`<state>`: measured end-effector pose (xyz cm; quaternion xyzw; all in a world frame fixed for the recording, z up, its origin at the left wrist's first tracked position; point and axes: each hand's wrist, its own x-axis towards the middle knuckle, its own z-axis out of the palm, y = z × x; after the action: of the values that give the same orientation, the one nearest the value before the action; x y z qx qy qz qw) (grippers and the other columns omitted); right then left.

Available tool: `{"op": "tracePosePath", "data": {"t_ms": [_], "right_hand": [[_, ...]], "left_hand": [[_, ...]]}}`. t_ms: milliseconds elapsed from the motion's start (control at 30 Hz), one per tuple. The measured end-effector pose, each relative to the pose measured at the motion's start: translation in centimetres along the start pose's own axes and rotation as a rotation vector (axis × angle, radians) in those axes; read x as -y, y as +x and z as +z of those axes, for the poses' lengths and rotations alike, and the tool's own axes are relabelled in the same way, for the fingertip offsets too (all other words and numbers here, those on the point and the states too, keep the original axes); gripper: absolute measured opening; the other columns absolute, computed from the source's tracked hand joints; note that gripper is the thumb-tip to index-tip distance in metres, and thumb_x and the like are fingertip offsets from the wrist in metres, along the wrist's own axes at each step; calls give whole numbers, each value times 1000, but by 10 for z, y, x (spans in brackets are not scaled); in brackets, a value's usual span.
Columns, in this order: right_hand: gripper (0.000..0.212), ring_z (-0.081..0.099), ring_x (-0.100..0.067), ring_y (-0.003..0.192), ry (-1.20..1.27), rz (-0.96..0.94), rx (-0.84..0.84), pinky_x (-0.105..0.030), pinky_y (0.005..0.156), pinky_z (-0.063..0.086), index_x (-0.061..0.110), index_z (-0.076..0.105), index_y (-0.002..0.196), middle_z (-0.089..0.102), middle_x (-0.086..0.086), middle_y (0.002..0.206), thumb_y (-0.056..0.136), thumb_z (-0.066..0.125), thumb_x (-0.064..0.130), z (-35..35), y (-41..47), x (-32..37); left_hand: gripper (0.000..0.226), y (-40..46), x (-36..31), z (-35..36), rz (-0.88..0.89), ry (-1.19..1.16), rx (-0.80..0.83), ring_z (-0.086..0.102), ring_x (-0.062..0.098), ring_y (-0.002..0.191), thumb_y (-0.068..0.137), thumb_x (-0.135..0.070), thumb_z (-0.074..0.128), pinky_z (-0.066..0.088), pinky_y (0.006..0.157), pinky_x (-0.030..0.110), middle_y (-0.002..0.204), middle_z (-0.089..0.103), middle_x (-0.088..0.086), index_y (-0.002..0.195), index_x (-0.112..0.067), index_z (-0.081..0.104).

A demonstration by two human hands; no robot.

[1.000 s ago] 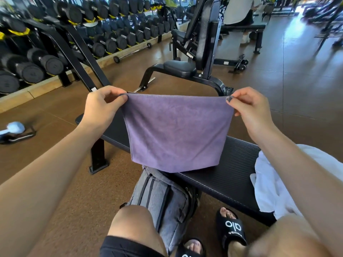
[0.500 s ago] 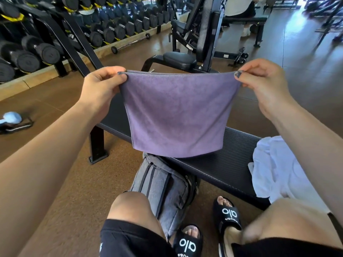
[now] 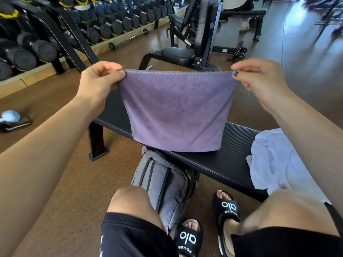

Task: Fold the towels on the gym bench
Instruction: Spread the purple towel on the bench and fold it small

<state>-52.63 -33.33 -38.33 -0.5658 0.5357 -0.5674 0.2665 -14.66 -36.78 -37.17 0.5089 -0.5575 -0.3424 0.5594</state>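
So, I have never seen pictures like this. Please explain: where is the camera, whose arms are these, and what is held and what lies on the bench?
There is no machine here. The camera sits on a person's head and looks forward and down, so the two bare arms are that person's own. The left hand and the right hand each pinch a top corner of a purple towel, which hangs stretched between them above a black gym bench. On the bench, to the right, lies a crumpled white towel. A grey bag stands on the floor between the knees and the bench. Behind, at the left, are racks of dumbbells.
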Motion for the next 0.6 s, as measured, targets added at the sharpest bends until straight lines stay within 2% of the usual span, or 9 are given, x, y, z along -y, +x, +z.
{"op": "tracePosePath", "data": {"t_ms": [67, 167, 267, 400, 500, 600], "right_hand": [[21, 53, -12, 51, -58, 7, 23, -19, 52, 42, 26, 75, 91, 63, 2, 63, 86, 68, 6, 1, 1, -2], [24, 72, -29, 70, -122, 4, 75, -33, 67, 57, 19, 74, 97, 67, 2, 69, 89, 61, 1, 2, 4, -4], [28, 75, -23, 77, -216, -5, 80, -40, 84, 60, 14, 72, 108, 68, 1, 79, 92, 55, 0, 4, 6, -5], [23, 75, -19, 74, -261, -40, 56, -40, 83, 61, 19, 71, 99, 69, 5, 80, 91, 56, 3, 4, 8, -5], [21, 75, -19, 75, -272, -72, 17, -39, 81, 61, 17, 69, 95, 67, 6, 81, 90, 55, 3, 4, 10, -7], [22, 74, -17, 77, -297, -107, -37, -26, 75, 58, 16, 67, 97, 68, -2, 88, 91, 51, 2, 5, 10, -9]], "left_hand": [[12, 1, 0, 0, 23, 49, -4, 69, 9, 89, 88, -10, 76, 59, 83, 26, 87, 71, -4, 95, -19, 72], [12, 0, -1, 0, 56, 130, 3, 68, 5, 85, 90, -11, 75, 59, 82, 25, 83, 68, -5, 94, -22, 70], [13, 0, -1, 0, 101, 187, 25, 66, 6, 82, 92, -10, 73, 59, 82, 25, 78, 65, -5, 96, -22, 70], [17, 2, -2, 1, 112, 246, 33, 68, 12, 91, 94, -12, 70, 59, 86, 25, 91, 68, 7, 111, -10, 73], [14, 4, -2, 4, 122, 266, 37, 68, 12, 87, 93, -11, 71, 60, 86, 27, 88, 69, 4, 107, -9, 73], [9, 7, -3, 7, 150, 308, 41, 71, 11, 87, 93, -12, 71, 60, 82, 26, 92, 74, 3, 101, -12, 75]]}}
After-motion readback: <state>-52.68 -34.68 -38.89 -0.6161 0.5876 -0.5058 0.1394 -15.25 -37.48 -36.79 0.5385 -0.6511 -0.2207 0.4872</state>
